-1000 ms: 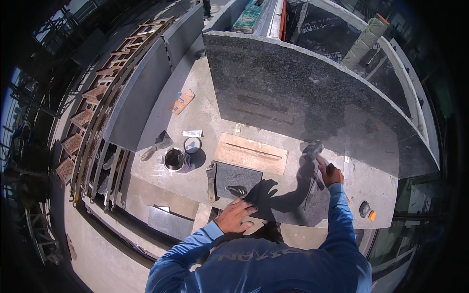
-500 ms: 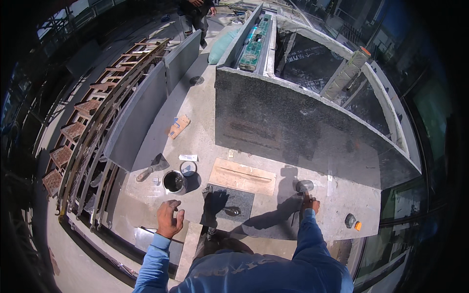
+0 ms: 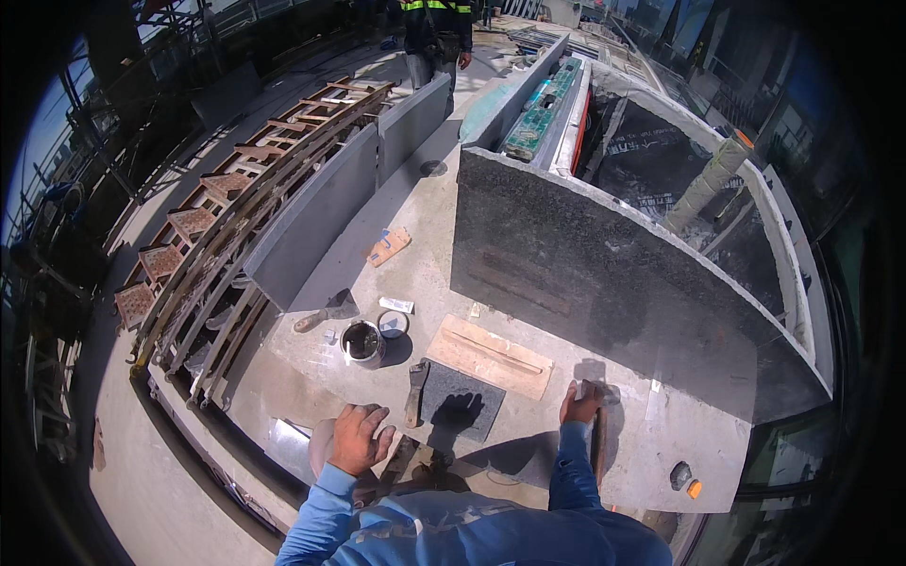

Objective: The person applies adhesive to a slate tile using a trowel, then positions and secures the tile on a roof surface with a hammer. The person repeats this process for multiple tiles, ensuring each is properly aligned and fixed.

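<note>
My right hand [image 3: 582,403] is closed around a mallet, low over the pale floor. Its brown handle [image 3: 598,443] runs back toward me, and the head is mostly hidden behind the fingers. Over the near edge my left hand [image 3: 360,440] hangs with fingers apart, holding nothing. Close by it lie a wood-handled scraper [image 3: 415,396] and a dark square stone tile [image 3: 463,400], on which a hand's shadow falls. A wooden float [image 3: 500,362] lies beyond the tile. Left of these stand a tin of dark paste [image 3: 362,345] and its round lid [image 3: 393,324].
A dark stone panel [image 3: 604,274] stands upright ahead, beside a green spirit level [image 3: 545,111]. Grey panels [image 3: 321,212] and a metal rack [image 3: 203,245] line the left. A putty knife [image 3: 327,311] and wooden block [image 3: 389,246] lie between. Another person [image 3: 437,42] stands beyond.
The view has shifted, so the surroundings sit farther right and lower. My right hand has moved left with the mallet, nearer the float. The scraper beside the tile now shows clearly.
</note>
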`<action>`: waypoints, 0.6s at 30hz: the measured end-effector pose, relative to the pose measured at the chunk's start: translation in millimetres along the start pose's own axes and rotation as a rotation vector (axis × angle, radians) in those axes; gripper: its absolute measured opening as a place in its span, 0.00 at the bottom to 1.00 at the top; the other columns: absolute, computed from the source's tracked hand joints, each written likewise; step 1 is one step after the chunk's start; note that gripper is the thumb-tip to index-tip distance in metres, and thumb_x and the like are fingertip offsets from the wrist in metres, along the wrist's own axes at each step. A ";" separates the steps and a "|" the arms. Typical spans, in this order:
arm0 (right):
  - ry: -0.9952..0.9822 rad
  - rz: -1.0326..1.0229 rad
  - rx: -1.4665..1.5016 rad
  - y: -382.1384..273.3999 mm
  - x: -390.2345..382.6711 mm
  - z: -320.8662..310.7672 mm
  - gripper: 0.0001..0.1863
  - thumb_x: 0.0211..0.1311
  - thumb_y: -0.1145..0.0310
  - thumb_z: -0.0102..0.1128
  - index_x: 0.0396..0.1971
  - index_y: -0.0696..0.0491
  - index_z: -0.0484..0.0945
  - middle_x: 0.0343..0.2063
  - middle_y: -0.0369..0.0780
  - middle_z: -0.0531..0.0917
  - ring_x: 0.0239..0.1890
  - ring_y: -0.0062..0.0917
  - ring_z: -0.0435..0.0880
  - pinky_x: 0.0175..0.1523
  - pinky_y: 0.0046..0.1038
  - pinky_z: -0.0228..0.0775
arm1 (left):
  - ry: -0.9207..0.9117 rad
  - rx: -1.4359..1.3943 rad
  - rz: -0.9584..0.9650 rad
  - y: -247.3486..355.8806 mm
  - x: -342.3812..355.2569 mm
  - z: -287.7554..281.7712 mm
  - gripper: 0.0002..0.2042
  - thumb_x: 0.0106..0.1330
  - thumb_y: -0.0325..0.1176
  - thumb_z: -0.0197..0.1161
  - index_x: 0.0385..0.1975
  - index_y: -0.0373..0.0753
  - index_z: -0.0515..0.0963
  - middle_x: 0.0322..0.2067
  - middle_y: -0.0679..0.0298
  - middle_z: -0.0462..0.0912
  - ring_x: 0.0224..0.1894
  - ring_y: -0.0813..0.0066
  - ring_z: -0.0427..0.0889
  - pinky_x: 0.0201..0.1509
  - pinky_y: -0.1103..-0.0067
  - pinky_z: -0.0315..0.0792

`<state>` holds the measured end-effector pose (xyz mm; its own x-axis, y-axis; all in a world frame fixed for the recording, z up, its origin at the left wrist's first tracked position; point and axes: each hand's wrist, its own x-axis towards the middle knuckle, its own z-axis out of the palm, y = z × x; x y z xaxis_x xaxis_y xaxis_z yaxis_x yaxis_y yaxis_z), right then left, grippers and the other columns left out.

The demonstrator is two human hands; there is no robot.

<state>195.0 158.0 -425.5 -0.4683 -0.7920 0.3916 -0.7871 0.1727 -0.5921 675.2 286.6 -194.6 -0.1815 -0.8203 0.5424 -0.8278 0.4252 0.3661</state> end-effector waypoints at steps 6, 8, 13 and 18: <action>0.022 -0.222 0.167 -71.7 24.8 25.0 0.17 0.59 0.67 0.72 0.45 0.57 0.80 0.44 0.50 0.80 0.50 0.44 0.79 0.55 0.40 0.73 | 0.217 0.012 -0.217 -13.8 -51.9 -18.9 0.15 0.64 0.26 0.63 0.51 0.35 0.73 0.39 0.51 0.81 0.33 0.58 0.79 0.38 0.66 0.73; -0.064 -0.245 0.169 -112.5 7.7 26.5 0.17 0.59 0.66 0.71 0.45 0.58 0.81 0.45 0.50 0.80 0.50 0.44 0.79 0.56 0.40 0.73 | 0.232 0.060 -0.302 -19.2 -73.1 -21.3 0.14 0.65 0.25 0.63 0.50 0.35 0.74 0.39 0.51 0.81 0.34 0.58 0.79 0.39 0.67 0.73; -0.742 -0.188 0.116 -205.5 -36.9 22.0 0.19 0.65 0.56 0.65 0.46 0.56 0.83 0.44 0.51 0.84 0.43 0.48 0.84 0.51 0.46 0.75 | 0.150 0.069 -0.472 -54.1 -95.8 -13.9 0.09 0.68 0.26 0.64 0.45 0.33 0.76 0.37 0.51 0.80 0.33 0.56 0.79 0.40 0.68 0.74; -1.138 -0.167 -0.136 -272.9 -112.6 27.1 0.28 0.64 0.49 0.64 0.54 0.56 0.81 0.44 0.54 0.86 0.50 0.53 0.84 0.57 0.50 0.74 | 0.007 0.078 -0.672 -166.6 -80.6 9.1 0.10 0.69 0.27 0.64 0.46 0.33 0.76 0.38 0.49 0.79 0.37 0.51 0.80 0.44 0.65 0.75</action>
<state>473.4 184.2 -327.1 0.2233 -0.8678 -0.4439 -0.8740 0.0234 -0.4854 822.9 278.4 -306.2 0.3895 -0.8942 0.2207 -0.7954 -0.2058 0.5700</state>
